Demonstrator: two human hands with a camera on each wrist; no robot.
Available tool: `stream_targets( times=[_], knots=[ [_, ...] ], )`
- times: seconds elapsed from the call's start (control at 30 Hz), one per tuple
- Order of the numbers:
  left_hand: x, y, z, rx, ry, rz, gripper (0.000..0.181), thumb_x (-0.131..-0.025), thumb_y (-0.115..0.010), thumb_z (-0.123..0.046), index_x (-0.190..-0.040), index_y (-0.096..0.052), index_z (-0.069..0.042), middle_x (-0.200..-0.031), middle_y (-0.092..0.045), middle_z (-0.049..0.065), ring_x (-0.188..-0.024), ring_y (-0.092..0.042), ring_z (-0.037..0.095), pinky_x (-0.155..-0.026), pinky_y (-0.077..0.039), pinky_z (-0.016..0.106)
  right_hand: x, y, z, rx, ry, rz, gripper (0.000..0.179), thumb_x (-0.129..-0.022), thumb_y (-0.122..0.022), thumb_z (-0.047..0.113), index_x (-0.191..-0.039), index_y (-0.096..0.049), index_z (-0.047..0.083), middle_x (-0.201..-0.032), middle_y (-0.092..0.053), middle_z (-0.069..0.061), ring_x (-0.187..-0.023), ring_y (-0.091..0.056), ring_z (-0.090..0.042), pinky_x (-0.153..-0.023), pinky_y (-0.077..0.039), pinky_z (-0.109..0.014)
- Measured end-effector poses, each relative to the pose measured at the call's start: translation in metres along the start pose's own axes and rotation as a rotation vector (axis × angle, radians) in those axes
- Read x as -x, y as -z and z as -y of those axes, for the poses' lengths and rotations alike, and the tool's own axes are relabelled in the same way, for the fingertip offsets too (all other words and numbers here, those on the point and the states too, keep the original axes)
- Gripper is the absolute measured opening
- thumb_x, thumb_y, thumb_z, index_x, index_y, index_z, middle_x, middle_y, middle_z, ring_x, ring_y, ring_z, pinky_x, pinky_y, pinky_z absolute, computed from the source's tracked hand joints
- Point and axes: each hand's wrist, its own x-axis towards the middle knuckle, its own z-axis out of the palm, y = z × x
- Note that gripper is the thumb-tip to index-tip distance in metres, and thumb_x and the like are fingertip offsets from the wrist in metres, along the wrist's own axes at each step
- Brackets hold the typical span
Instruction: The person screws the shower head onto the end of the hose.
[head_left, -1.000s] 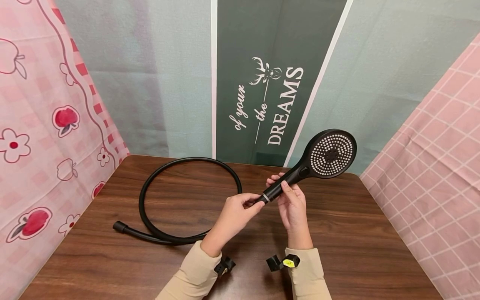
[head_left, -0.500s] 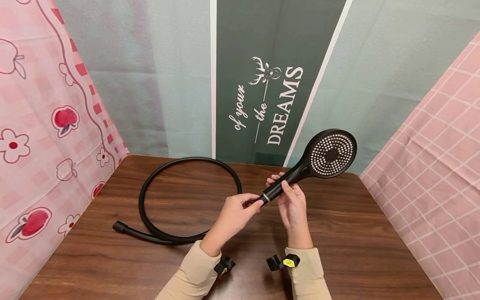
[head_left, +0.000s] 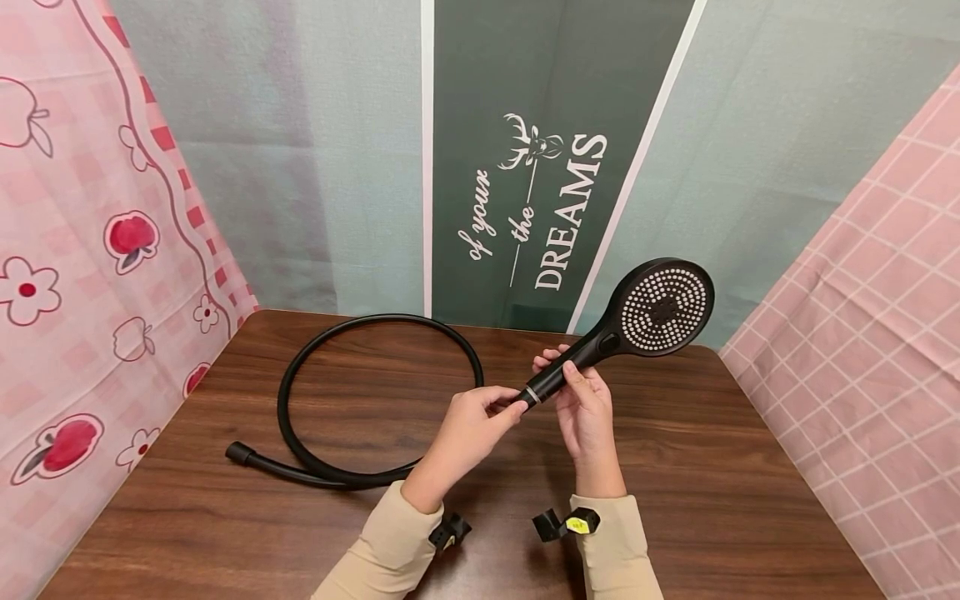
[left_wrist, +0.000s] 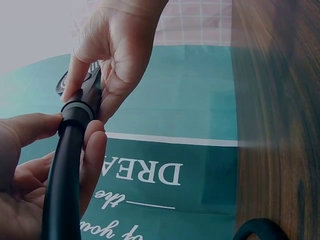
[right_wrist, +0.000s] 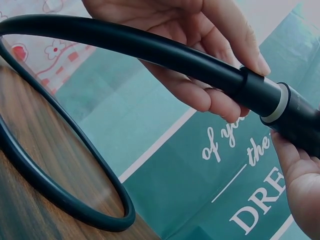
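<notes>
Black plastic-looking shower head point(head_left: 663, 307) is held up over the bench point(head_left: 697, 483), overlapping its far edge near the far right corner in the head view. The right hand point(head_left: 587, 408) grips its handle; the left hand point(head_left: 471, 427) pinches the hose point(head_left: 282, 392) where it meets the handle. The hose loops across the bench's left half, its free end toward the left edge.

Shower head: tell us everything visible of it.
The shower head is black, plastic-looking, with pale nozzles across its round face and an oval button at the neck. Raised above the table, it slants, face toward the head camera. The right hand grips its handle; the hose meets its base at a pale ring.
</notes>
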Motion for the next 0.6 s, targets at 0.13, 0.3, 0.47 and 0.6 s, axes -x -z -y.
stream_targets(
  times=[0.13,0.3,0.47,0.6],
  knots=[
    [-0.0006,0.0004,0.001,0.016,0.023,0.016,0.028,-0.098,-0.064,-0.027,-0.115,-0.073,-0.006,-0.093,-0.076,0.008,-0.083,-0.072,0.017,-0.069,-0.053,0.024,0.0001,-0.0001,0.0001,0.001,-0.002,-0.005,0.019,-0.104,-0.045,0.002,-0.117,-0.059,0.001,-0.106,-0.073,-0.01,-0.101,-0.074,-0.019,-0.097,-0.053,-0.033],
    [-0.0011,0.001,0.0019,0.036,0.046,0.044,0.031,-0.099,-0.062,-0.03,-0.116,-0.073,-0.007,-0.092,-0.077,0.008,-0.086,-0.075,0.021,-0.071,-0.055,0.027,0.0005,0.0,0.0001,-0.004,-0.002,-0.003,0.019,-0.104,-0.045,0.002,-0.117,-0.058,0.001,-0.106,-0.073,-0.01,-0.101,-0.074,-0.02,-0.097,-0.053,-0.032],
    [-0.0012,0.0009,0.0018,0.042,0.048,0.047,0.03,-0.098,-0.063,-0.029,-0.114,-0.073,-0.006,-0.089,-0.077,0.008,-0.081,-0.073,0.014,-0.069,-0.054,0.025,0.0006,-0.0003,0.0005,-0.005,-0.001,0.0,0.02,-0.104,-0.044,0.001,-0.117,-0.059,0.001,-0.106,-0.073,-0.01,-0.101,-0.074,-0.02,-0.097,-0.053,-0.033],
    [-0.0009,0.0001,0.0016,0.034,0.045,0.041,0.029,-0.098,-0.063,-0.028,-0.114,-0.073,-0.006,-0.089,-0.077,0.007,-0.081,-0.073,0.014,-0.068,-0.054,0.023,0.0005,-0.0002,0.0006,-0.006,-0.002,0.0,0.02,-0.104,-0.045,0.001,-0.117,-0.059,0.001,-0.106,-0.073,-0.01,-0.101,-0.074,-0.02,-0.097,-0.053,-0.033]
  ],
)
